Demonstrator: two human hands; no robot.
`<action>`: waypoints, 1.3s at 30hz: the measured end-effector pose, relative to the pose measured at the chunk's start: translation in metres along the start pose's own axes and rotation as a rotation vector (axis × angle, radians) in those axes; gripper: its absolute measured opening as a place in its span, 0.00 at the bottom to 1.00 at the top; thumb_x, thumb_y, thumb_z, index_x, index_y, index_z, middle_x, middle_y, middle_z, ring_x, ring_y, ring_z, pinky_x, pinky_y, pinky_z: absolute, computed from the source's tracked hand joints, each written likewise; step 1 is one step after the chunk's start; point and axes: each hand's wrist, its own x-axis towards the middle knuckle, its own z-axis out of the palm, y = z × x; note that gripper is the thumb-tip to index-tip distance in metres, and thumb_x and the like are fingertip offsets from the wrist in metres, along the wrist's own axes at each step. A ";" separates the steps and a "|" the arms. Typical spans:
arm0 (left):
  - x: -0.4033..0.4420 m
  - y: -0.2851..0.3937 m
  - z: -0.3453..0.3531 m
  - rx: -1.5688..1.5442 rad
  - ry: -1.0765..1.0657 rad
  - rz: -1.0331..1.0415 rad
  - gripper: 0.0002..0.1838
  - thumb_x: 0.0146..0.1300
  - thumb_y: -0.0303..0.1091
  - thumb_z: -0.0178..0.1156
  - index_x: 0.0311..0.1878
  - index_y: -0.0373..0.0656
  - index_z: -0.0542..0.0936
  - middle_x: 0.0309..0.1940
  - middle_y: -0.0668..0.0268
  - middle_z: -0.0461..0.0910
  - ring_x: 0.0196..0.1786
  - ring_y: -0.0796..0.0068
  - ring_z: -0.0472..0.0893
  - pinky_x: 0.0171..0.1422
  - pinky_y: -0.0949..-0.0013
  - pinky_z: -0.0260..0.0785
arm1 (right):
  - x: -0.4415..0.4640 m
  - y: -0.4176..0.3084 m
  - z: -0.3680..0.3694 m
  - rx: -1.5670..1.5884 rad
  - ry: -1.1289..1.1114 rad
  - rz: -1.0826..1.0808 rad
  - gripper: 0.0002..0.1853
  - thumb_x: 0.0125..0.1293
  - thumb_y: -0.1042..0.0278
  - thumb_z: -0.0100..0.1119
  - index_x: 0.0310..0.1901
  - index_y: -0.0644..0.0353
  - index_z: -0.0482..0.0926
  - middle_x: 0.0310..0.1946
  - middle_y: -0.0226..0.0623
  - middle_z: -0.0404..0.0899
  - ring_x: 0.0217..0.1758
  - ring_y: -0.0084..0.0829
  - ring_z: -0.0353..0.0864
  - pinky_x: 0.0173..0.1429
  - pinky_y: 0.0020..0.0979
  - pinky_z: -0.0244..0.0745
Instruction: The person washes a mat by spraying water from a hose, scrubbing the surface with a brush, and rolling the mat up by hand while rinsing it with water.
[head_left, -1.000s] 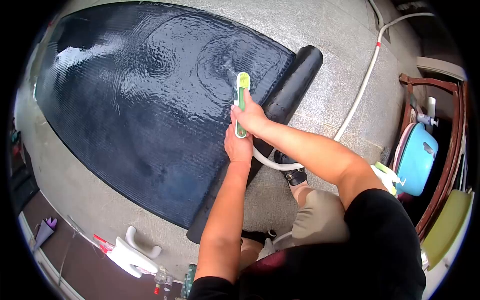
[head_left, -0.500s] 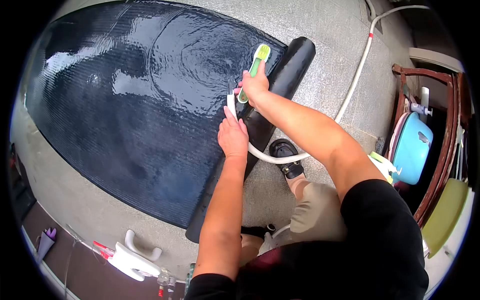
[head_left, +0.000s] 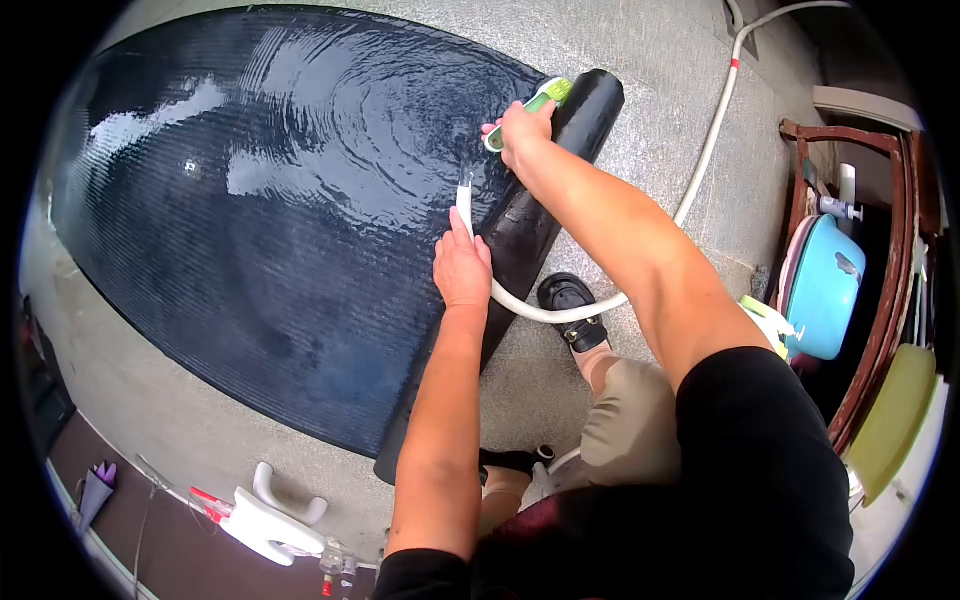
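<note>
My left hand (head_left: 463,270) is wrapped round a white hose (head_left: 464,200) near its end, and water runs from the hose's mouth onto a dark ribbed mat (head_left: 270,290). In my right hand (head_left: 525,130) is a green and white scrub brush (head_left: 540,105), its yellow-green bristles against the upper right of the mat beside the rolled-up edge. Rings of ripples spread over the wet surface. The black roll (head_left: 590,110) of the mat lies under my forearms. Which way the bristles press is partly hidden.
The hose loops past my black shoe (head_left: 570,300) and runs up the grey floor (head_left: 660,120). On the right, a reddish wooden rack (head_left: 895,300) holds a blue basin (head_left: 828,285). A white plastic stool-like object (head_left: 265,530) and a purple umbrella (head_left: 95,490) are at lower left.
My right hand has moved up and right with the brush, which has turned toward the roll. My left hand keeps the hose nearly in place. The ripples have spread wider.
</note>
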 end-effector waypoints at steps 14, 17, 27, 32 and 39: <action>0.019 -0.008 -0.021 -0.126 -0.319 0.077 0.30 0.66 0.36 0.56 0.71 0.45 0.63 0.47 0.53 0.78 0.55 0.52 0.76 0.59 0.53 0.71 | -0.073 0.034 0.000 0.018 -0.218 0.187 0.40 0.76 0.64 0.45 0.78 0.37 0.31 0.29 0.42 0.75 0.17 0.34 0.78 0.21 0.35 0.77; 0.028 0.010 -0.045 -0.277 -0.479 -0.203 0.27 0.68 0.38 0.54 0.69 0.46 0.64 0.54 0.47 0.76 0.58 0.49 0.76 0.61 0.49 0.68 | -0.106 0.052 -0.014 -0.087 -0.277 0.222 0.39 0.75 0.66 0.47 0.78 0.37 0.35 0.28 0.41 0.74 0.16 0.33 0.77 0.18 0.36 0.75; 0.010 -0.013 -0.013 -0.110 -0.222 -0.119 0.33 0.68 0.40 0.55 0.74 0.43 0.60 0.47 0.55 0.79 0.53 0.53 0.77 0.56 0.51 0.71 | -0.064 0.082 -0.017 -0.467 -0.242 -0.111 0.41 0.74 0.68 0.50 0.78 0.44 0.34 0.33 0.42 0.77 0.20 0.30 0.78 0.24 0.35 0.79; 0.003 -0.015 -0.006 -0.097 -0.072 -0.179 0.33 0.70 0.41 0.53 0.74 0.42 0.58 0.49 0.55 0.79 0.55 0.53 0.77 0.62 0.48 0.61 | -0.047 0.049 -0.024 -0.622 -0.327 -0.162 0.39 0.71 0.64 0.52 0.78 0.49 0.43 0.38 0.49 0.83 0.23 0.38 0.84 0.30 0.39 0.81; 0.019 -0.074 -0.017 -0.220 0.147 -0.385 0.32 0.69 0.43 0.54 0.71 0.37 0.63 0.60 0.49 0.76 0.58 0.51 0.77 0.62 0.50 0.66 | -0.074 0.026 -0.031 -0.809 -0.548 -0.133 0.38 0.72 0.63 0.49 0.78 0.49 0.41 0.36 0.50 0.83 0.19 0.36 0.83 0.27 0.38 0.81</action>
